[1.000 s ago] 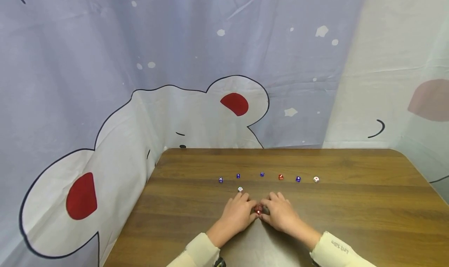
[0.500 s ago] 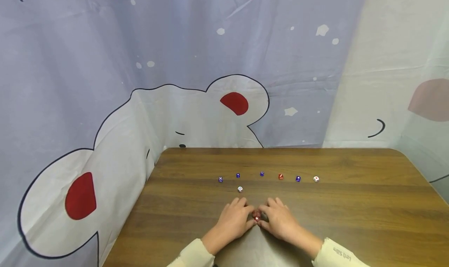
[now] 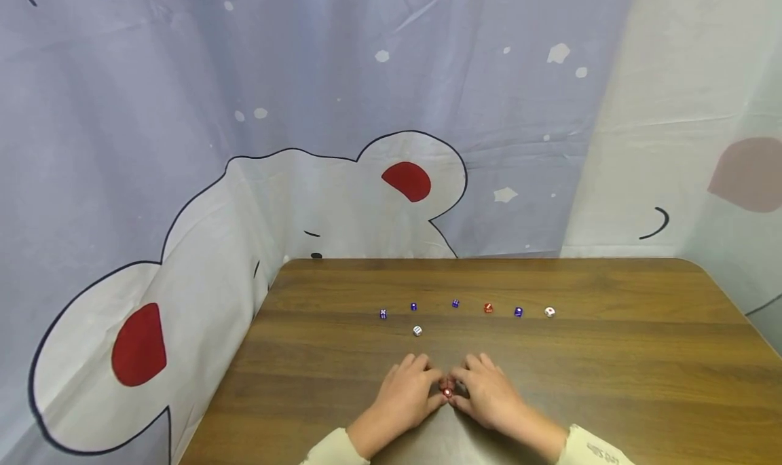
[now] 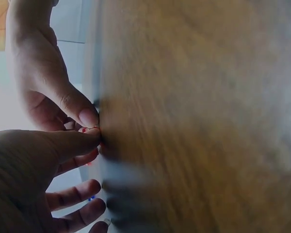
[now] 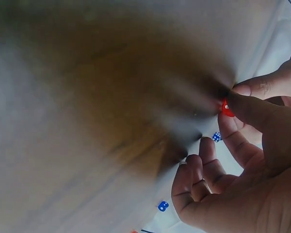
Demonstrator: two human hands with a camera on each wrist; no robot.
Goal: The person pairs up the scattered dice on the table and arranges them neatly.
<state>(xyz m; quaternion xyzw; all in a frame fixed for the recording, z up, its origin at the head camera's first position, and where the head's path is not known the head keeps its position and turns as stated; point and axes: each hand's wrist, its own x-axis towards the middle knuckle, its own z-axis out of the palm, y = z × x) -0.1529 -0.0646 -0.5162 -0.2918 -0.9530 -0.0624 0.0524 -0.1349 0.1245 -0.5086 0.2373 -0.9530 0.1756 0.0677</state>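
Note:
A red die point(image 3: 447, 392) with a white pip sits low on the brown wooden table point(image 3: 611, 370), between the fingertips of both hands. My left hand point(image 3: 406, 390) pinches at it from the left, thumb and index finger bent towards it. From the other side, my right hand point(image 3: 489, 392) does the same, and the thumbs meet on its near side. More red shows just behind this die, but fingers hide whether it is another one. In the right wrist view, the red die point(image 5: 227, 108) peeks out beside the thumb.
A white die point(image 3: 417, 330) lies ahead of the left hand. Farther back runs a loose row: blue dice point(image 3: 383, 313), a red die point(image 3: 488, 308) and, at its right end, a white die point(image 3: 550, 311). A printed curtain point(image 3: 342, 200) hangs behind the table.
Both hands have slid towards the person, bringing the red die along between their fingertips. The white die ahead of the left hand now stands apart from the fingers. The row has stayed put.

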